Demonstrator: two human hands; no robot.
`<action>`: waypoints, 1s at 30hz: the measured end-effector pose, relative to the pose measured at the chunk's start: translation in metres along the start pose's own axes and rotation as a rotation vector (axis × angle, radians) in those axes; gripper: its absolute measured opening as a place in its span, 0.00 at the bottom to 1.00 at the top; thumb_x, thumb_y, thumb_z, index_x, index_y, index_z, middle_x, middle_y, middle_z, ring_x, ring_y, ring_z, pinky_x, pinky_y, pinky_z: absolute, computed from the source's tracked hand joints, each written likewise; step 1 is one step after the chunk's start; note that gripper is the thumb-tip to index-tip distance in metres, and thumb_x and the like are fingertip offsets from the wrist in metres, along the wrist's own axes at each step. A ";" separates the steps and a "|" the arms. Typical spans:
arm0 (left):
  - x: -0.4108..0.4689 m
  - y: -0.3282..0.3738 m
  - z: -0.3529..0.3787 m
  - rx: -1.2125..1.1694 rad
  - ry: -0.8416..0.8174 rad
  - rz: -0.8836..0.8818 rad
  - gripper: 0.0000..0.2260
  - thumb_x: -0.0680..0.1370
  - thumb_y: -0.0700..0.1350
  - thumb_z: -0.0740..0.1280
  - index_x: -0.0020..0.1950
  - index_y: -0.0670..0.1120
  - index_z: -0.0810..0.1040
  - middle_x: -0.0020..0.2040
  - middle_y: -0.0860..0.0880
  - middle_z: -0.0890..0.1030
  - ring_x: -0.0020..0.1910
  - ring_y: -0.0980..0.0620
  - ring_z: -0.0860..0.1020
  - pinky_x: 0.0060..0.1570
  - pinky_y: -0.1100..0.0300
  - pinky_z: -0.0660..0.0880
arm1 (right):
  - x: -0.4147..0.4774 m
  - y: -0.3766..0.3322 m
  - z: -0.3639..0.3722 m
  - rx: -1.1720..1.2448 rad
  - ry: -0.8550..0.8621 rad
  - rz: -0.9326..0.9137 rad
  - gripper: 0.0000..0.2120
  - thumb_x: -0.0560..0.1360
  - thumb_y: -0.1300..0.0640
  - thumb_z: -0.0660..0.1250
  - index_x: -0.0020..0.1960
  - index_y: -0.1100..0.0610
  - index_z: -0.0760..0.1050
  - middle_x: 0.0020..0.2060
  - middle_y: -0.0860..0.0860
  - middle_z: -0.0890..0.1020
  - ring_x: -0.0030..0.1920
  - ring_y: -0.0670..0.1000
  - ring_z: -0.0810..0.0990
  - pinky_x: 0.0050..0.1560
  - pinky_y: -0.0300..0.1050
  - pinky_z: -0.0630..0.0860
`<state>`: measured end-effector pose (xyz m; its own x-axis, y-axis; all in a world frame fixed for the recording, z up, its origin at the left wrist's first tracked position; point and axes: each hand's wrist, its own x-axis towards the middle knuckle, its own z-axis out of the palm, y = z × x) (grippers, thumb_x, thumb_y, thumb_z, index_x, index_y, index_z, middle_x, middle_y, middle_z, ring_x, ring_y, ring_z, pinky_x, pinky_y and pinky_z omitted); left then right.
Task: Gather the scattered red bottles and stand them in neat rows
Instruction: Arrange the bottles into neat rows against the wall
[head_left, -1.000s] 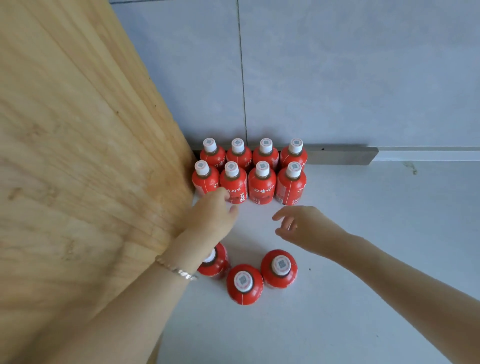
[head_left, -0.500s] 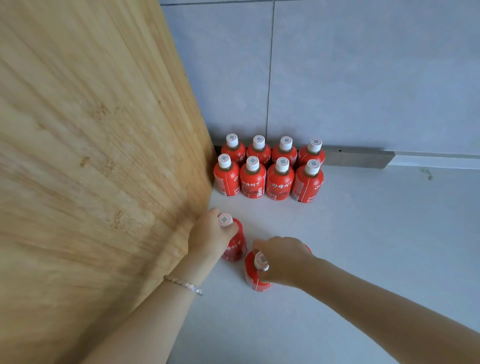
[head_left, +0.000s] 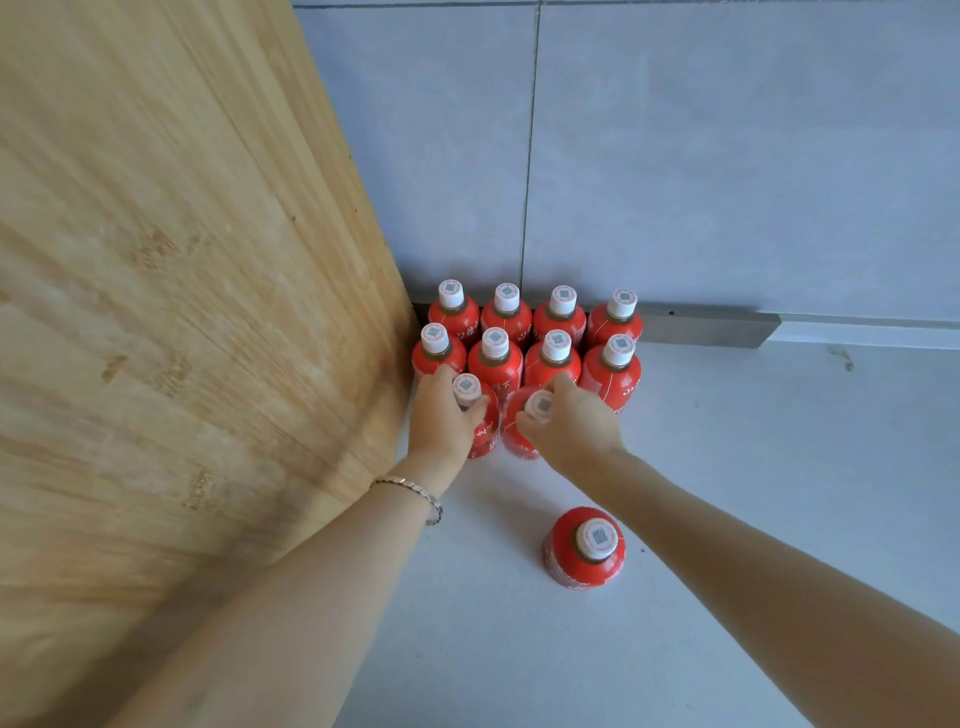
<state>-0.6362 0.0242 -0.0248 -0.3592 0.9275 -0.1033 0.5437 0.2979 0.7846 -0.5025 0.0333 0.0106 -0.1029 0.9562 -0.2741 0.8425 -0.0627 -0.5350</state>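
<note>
We look down at a pale floor (head_left: 727, 493) in a corner, with a wooden panel (head_left: 182, 312) on our left and a grey tiled wall (head_left: 727, 156) ahead. Eight red bottles stand upright with white caps up, their long axes vertical, in two rows of four. The back row (head_left: 535, 314) sits against the wall's metal baseboard (head_left: 701, 327); the second row (head_left: 524, 358) stands just in front, touching it.

Our left hand (head_left: 441, 421) is curled around the neck and shoulder of a ninth bottle (head_left: 480, 421), upright, cap up, just in front of the second row's left end and beside the panel. A thin bracelet (head_left: 410, 488) circles that wrist.

Our right hand (head_left: 571, 426) is closed around the top of a tenth bottle (head_left: 522, 426), fingers ringing the cap. It stands just beside the ninth, its cap leaning slightly away from us. We cannot tell whether either held bottle rests on the floor.

One more bottle (head_left: 584, 553) stands upright alone, nearer to us, apart from the group, beside our right forearm.
</note>
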 end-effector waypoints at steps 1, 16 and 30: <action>-0.001 -0.001 0.001 0.022 0.013 -0.003 0.10 0.72 0.42 0.71 0.49 0.39 0.75 0.48 0.44 0.76 0.47 0.49 0.76 0.53 0.53 0.76 | 0.009 -0.001 0.004 0.000 0.014 0.016 0.16 0.75 0.51 0.63 0.56 0.61 0.69 0.40 0.54 0.76 0.40 0.55 0.75 0.31 0.42 0.66; 0.000 -0.012 0.031 -0.080 0.115 -0.160 0.19 0.75 0.47 0.66 0.65 0.45 0.68 0.61 0.41 0.76 0.61 0.41 0.76 0.62 0.47 0.73 | 0.060 0.086 -0.043 0.571 0.456 0.146 0.12 0.79 0.59 0.56 0.59 0.57 0.74 0.47 0.62 0.82 0.42 0.58 0.79 0.40 0.33 0.74; 0.003 -0.025 0.036 -0.048 0.118 -0.115 0.21 0.76 0.48 0.66 0.68 0.47 0.68 0.64 0.43 0.75 0.63 0.44 0.75 0.64 0.49 0.73 | 0.134 0.105 -0.021 0.962 -0.043 0.331 0.21 0.81 0.53 0.50 0.74 0.45 0.59 0.70 0.50 0.70 0.68 0.54 0.71 0.69 0.57 0.68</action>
<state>-0.6237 0.0282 -0.0667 -0.5048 0.8544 -0.1235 0.4585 0.3865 0.8002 -0.4168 0.1610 -0.0658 0.0235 0.8393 -0.5431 0.0520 -0.5436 -0.8377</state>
